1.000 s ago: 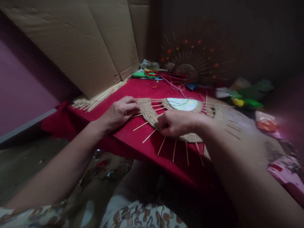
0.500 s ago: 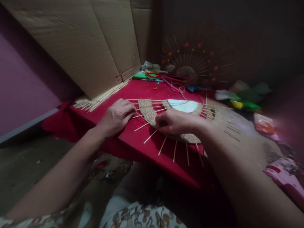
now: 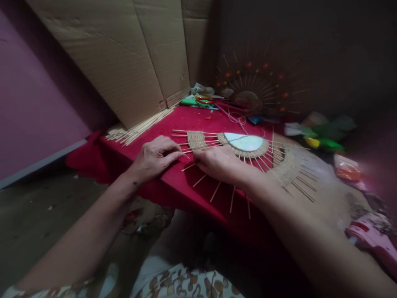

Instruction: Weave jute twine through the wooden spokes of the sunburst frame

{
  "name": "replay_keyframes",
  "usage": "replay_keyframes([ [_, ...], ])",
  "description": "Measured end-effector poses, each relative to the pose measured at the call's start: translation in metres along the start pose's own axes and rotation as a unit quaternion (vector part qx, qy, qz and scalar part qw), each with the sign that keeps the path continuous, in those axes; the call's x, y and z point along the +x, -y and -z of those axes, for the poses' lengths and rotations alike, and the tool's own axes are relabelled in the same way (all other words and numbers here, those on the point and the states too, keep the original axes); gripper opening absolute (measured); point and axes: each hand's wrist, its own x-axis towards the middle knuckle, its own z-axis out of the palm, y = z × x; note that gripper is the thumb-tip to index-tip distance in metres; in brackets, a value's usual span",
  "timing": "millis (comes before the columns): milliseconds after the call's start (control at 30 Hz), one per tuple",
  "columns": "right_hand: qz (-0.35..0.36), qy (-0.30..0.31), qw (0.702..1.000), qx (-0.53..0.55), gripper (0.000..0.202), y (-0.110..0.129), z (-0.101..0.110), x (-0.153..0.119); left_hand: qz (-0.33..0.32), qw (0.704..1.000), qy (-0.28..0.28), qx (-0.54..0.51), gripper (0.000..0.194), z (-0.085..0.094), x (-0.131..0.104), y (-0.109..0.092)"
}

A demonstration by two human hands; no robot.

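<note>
A half-round fan of thin sticks lies on the red cloth, with a pale half disc (image 3: 243, 141) at its centre and a woven twine band (image 3: 196, 140) across the sticks at its left. My left hand (image 3: 157, 156) pinches the outer end of a stick at the fan's left edge. Just right of it, my right hand (image 3: 217, 163) is closed over the sticks at the lower end of the woven band; its fingertips are partly hidden. A strand of twine runs across the pale half disc.
Loose sticks (image 3: 136, 128) lie beside a cardboard sheet (image 3: 124, 54) at the left. Red-handled scissors (image 3: 204, 99) are at the back. A decorated stick fan (image 3: 248, 99) stands behind. A pink glue gun (image 3: 370, 234) lies at the right.
My right hand has moved up, and more of the fan's inner sticks shows. My left hand's fingers have shifted to a stick end. The whole view has shifted slightly.
</note>
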Motion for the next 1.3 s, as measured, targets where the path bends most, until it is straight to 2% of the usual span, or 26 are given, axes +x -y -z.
replay_keyframes([
  [133, 0.026, -0.004, 0.998, -0.049, 0.028, 0.004, -0.005, 0.003, -0.001, 0.999, 0.022, -0.025, 0.022, 0.005, -0.003, 0.0],
  [367, 0.016, -0.007, 0.999, -0.049, 0.023, 0.004, -0.006, 0.001, -0.014, 0.991, 0.116, -0.065, 0.022, 0.02, -0.012, -0.002],
  [733, 0.003, -0.043, 0.999, -0.03, 0.025, 0.001, -0.013, 0.0, -0.055, 0.987, 0.146, -0.04, 0.018, 0.021, -0.01, -0.002],
  [833, 0.005, -0.044, 0.999, -0.02, 0.025, 0.001, -0.013, -0.001, -0.046, 0.991, 0.124, -0.017, 0.02, 0.017, -0.009, -0.002],
  [967, 0.003, -0.043, 0.999, -0.002, 0.023, 0.003, -0.01, -0.003, -0.02, 0.997, 0.061, 0.049, 0.022, 0.003, -0.006, 0.002],
  [1133, -0.015, -0.043, 0.997, 0.061, 0.02, 0.002, -0.01, -0.003, -0.015, 0.996, 0.009, 0.089, 0.024, -0.008, -0.001, 0.004],
  [1233, -0.024, -0.07, 0.993, 0.094, 0.015, -0.001, -0.018, -0.005, -0.005, 0.994, -0.085, 0.074, 0.014, 0.0, -0.011, -0.008],
  [1300, -0.028, -0.097, 0.99, 0.103, 0.013, -0.003, -0.024, -0.007, -0.006, 0.983, -0.164, 0.079, 0.018, 0.005, -0.034, -0.022],
])
